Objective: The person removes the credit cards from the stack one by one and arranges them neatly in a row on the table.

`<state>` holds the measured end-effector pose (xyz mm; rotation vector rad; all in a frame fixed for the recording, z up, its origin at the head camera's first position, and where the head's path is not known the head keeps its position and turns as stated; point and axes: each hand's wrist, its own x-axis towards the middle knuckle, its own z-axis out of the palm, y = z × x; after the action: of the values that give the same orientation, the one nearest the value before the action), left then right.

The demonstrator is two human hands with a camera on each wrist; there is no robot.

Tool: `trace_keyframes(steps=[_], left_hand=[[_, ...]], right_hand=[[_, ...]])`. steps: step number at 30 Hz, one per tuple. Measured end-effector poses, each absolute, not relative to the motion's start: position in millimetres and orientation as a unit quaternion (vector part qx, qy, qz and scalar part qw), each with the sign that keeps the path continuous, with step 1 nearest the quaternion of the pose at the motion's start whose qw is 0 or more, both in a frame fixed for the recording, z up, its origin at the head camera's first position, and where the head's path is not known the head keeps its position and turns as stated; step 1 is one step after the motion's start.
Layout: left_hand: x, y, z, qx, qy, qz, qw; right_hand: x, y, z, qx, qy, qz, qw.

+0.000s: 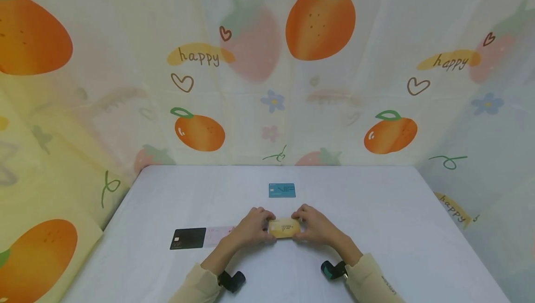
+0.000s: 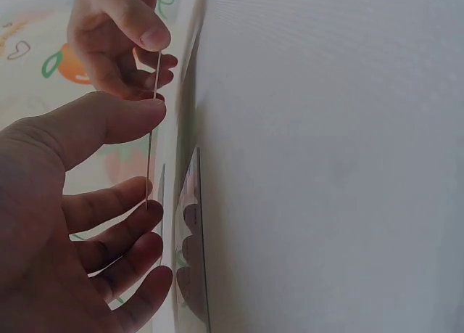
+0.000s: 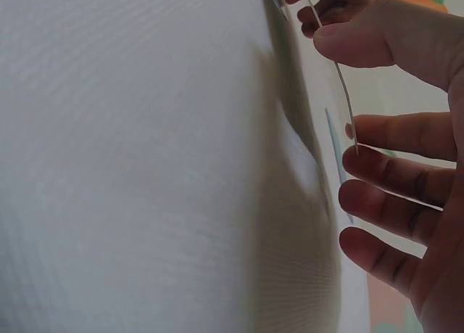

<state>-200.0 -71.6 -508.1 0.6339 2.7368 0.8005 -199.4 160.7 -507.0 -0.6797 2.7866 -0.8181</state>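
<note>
- Black card (image 1: pixel 188 239): flat on white table (image 1: pixel 368 201), pink card (image 1: pixel 216 236) adjoining right.
- Left hand (image 1: pixel 252 227): pinches left end of yellow card (image 1: pixel 284 228).
- Yellow card: between hands, raised; blue card (image 1: pixel 282 190) lies beyond.
- Right hand (image 1: pixel 316 225): pinches opposite end.

large letters reading "vip" mark a teal card (image 1: pixel 282 190). to its left and nearer the camera, a black card (image 1: pixel 188 242) carries a smaller "vip", while a pink card (image 1: pixel 213 238) beside the black one bears lettering too pale to read with certainty. just in front of the teal card, script on a yellow card (image 1: pixel 284 228) is too small to read. "happy" appears on patterned cloth (image 1: pixel 355 75) above the teal card to its left and right, and again far right, slightly lower. print on the right sleeve (image 1: pixel 369 275), front right of the teal card, is illegible.
</note>
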Motion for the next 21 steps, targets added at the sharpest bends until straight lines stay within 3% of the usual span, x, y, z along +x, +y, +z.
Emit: trace_keyframes(steps=[21], left_hand=[[-198.6,-70.3,-511.8,0.221,0.937,0.245,0.112]], right_hand=[[-199.3,158.7,-511.5,-0.233,0.938,-0.242,0.086]])
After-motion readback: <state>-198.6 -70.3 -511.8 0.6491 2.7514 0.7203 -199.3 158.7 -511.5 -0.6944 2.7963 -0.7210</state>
